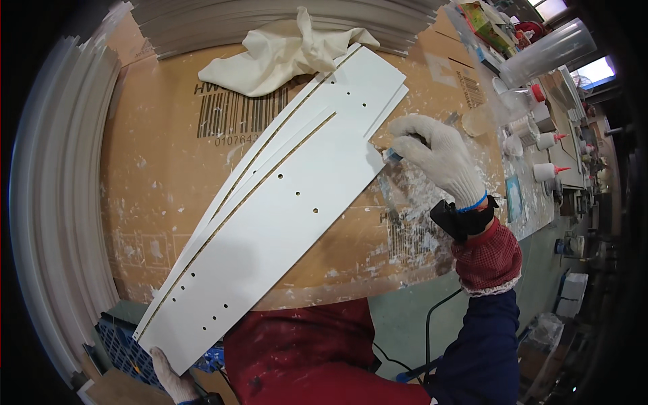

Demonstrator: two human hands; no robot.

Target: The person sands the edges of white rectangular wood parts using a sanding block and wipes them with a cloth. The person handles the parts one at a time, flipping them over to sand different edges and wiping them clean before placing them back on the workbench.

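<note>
A long white panel (270,223) lies slantwise on top of another white panel (370,67). It has small drilled holes and a brown groove along one long edge. My left hand (172,379), in a white knit glove, grips the near end of the upper panel, thumb on top and fingers hidden below. My right hand (439,154), gloved too, is closed on a small blue tool (392,156) at the panel's far right corner. Its kind is mostly hidden by the fingers. A cream cloth (283,57) is bunched over the far end of the lower panel.
Cardboard (155,182) covers the table, with white flakes (425,229) scattered at the right. Stacked pale strips (64,202) stand at the left, more at the back. Along the right edge are red-tipped glue bottles (545,172) and a clear plastic cylinder (550,54).
</note>
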